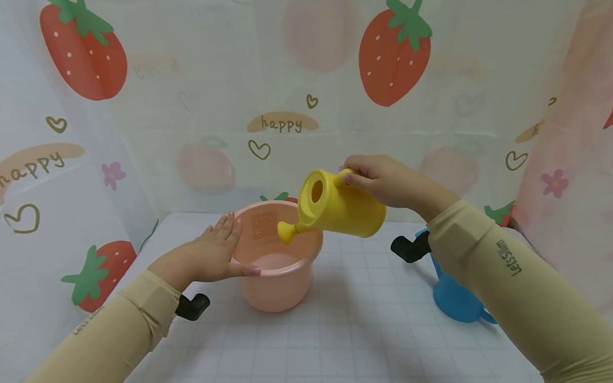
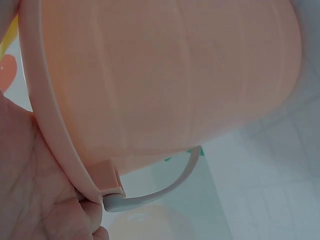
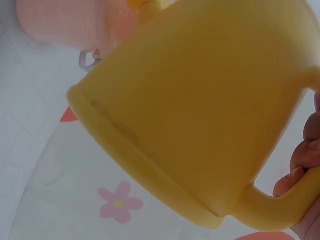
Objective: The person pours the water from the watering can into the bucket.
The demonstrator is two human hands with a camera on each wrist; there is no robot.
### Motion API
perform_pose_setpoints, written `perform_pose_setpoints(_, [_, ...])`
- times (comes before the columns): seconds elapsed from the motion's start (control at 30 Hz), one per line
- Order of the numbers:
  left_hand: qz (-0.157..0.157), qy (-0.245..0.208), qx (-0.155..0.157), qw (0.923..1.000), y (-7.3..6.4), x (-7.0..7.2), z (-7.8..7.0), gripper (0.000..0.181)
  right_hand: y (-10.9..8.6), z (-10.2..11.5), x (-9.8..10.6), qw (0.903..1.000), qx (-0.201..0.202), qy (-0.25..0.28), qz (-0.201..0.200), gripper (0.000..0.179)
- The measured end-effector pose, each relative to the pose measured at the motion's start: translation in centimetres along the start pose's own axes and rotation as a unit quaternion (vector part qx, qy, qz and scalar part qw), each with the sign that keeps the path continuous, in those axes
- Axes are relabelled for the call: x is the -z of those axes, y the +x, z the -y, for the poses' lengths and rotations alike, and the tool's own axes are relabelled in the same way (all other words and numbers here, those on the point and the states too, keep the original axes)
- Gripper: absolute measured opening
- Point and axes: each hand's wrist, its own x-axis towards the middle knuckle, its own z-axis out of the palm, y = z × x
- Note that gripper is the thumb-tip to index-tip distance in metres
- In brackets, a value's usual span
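Right hand grips a tilted yellow watering can by its handle, spout over a pink bucket | Left hand, fingers extended, rests on the rim | Bucket stands on the bench

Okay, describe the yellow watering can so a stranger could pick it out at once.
On the white gridded table stands a pink bucket. At its right, gripped in the right hand, is the watering can, tipped with its spout over the bucket. Its yellow colour sets it apart from the pink bucket and the blue item partly hidden behind the right sleeve.
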Motion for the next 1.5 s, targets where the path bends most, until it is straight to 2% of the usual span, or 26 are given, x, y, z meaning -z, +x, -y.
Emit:
perform_pose_setpoints(0.4, [0.003, -0.004, 0.004, 1.0, 0.0, 0.1, 0.1, 0.125, 0.3, 0.6, -0.1, 1.0, -0.003, -0.003, 0.001, 0.017])
perform_pose_setpoints(0.9, [-0.005, 0.002, -0.006, 1.0, -0.1, 0.0, 0.2, 0.125, 0.5, 1.1, 0.3, 0.9995, 0.019, -0.024, 0.004, 0.017])
perform_pose_setpoints(1.5, [0.001, -0.002, -0.002, 1.0, -0.2, 0.2, 0.0, 0.125, 0.5, 1.8, 0.7, 0.9991, 0.007, -0.04, 0.014, 0.016])
